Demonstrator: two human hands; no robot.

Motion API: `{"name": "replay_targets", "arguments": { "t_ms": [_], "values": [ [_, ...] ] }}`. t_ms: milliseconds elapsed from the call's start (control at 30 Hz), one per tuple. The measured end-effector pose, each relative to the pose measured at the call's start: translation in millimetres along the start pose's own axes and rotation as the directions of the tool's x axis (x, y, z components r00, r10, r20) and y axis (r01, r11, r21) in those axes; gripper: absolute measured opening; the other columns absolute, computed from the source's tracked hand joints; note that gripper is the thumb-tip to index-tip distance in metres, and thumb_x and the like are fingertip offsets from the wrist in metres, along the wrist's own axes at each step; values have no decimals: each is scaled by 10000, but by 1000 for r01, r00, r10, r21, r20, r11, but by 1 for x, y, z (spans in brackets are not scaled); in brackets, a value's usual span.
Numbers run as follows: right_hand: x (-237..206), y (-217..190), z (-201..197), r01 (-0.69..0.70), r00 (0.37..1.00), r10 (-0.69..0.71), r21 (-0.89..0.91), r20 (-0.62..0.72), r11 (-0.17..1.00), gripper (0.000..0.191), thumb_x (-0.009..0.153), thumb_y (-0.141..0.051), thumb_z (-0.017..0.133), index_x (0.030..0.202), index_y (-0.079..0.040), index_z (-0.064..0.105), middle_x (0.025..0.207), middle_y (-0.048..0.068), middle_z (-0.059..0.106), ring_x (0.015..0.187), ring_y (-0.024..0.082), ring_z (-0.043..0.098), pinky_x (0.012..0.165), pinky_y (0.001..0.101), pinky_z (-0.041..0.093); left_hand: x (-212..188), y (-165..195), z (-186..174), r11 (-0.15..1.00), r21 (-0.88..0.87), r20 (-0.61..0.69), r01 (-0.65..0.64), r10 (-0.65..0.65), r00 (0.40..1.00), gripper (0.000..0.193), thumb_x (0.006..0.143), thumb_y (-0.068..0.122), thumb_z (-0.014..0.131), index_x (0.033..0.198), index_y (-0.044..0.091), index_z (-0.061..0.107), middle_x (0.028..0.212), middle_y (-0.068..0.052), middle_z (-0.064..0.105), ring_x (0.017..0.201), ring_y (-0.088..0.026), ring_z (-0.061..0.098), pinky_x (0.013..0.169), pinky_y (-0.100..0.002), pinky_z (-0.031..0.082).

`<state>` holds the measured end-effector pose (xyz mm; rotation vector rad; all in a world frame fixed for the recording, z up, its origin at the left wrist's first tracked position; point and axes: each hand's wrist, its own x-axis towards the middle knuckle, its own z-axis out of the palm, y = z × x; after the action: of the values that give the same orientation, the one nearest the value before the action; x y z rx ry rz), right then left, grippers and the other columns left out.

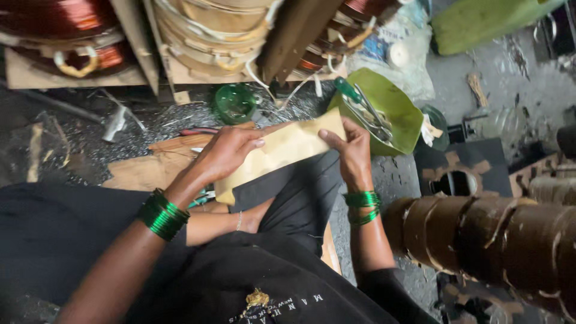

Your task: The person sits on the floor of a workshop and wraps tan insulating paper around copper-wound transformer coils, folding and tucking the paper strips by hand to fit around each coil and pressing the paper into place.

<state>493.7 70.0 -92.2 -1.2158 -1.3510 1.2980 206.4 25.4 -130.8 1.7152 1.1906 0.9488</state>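
Observation:
Both my hands hold a tan sheet of stiff paper (288,150) over my lap. My left hand (225,153) lies flat on its left part, fingers pressed down along the upper edge. My right hand (351,150) pinches the sheet's right end, thumb on top. Green bangles ring both wrists. A black cloth (300,192) hangs under the sheet across my knee.
A green plastic tub (399,114) with scissors and tools sits just right of my right hand. Copper wire coils (66,30) hang at the top. A brown taped cylinder (492,234) lies at the right. Cardboard pieces (150,165) and a green glass bowl (234,103) rest on the gritty floor.

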Motion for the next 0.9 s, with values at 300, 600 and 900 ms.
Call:
{"name": "replay_targets", "arguments": {
  "t_ms": [300, 600, 900],
  "values": [
    [-19, 59, -73, -76, 997, 79, -271, -2, 959, 140, 977, -99, 699, 1033, 1, 778, 882, -14, 741, 796, 28, 627, 728, 210, 516, 25, -14, 38, 954, 299, 154, -37, -10, 988, 310, 988, 295, 567, 864, 38, 690, 734, -231, 648, 763, -440, 641, 690, -526, 464],
    [-34, 129, -116, -50, 936, 50, 8, -347, 999, 111, 976, -80, 703, 1030, 4, 750, 891, -18, 717, 780, 47, 625, 708, 216, 519, 26, -81, 75, 906, -223, -88, 359, -386, 918, 509, 1158, 345, 596, 848, -58, 615, 774, -273, 527, 779, -467, 481, 673, -510, 389],
    [-52, 125, -120, -173, 951, 169, 9, -258, 985, 141, 991, -98, 694, 1042, 24, 741, 855, 8, 705, 723, 66, 638, 633, 239, 534, 26, -48, 96, 788, 579, -21, -209, 271, 962, 258, 903, 404, 726, 1004, 168, 707, 1169, -134, 728, 1041, -310, 700, 948, -602, 421]
  ]
}}
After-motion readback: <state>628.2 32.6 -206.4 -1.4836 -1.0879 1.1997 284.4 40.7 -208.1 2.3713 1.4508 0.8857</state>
